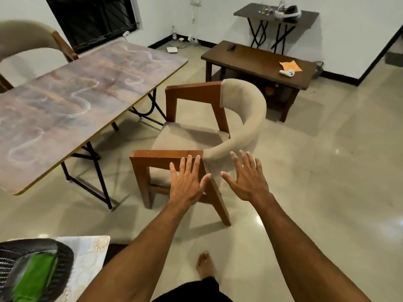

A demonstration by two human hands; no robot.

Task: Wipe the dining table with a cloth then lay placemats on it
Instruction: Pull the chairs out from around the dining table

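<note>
The dining table (72,105) stretches across the left, its marbled purple-grey top bare, on black folding legs. A wooden chair (196,138) with a beige seat and curved padded back stands just right of it, turned away from the table. My left hand (187,182) is spread flat with straight fingers in front of the chair's near armrest. My right hand (246,175) is spread the same way beside the padded back's end. Neither hand holds anything. At the bottom left a dark woven basket (32,273) holds something green, resting on a pale patterned surface (87,258).
A second beige chair (28,46) stands at the table's far left. A dark low table (259,62) at the right carries an orange cloth (291,66) and a white controller (287,73). A folding side table (274,16) stands by the back wall. My bare foot (205,267) is on the tiled floor.
</note>
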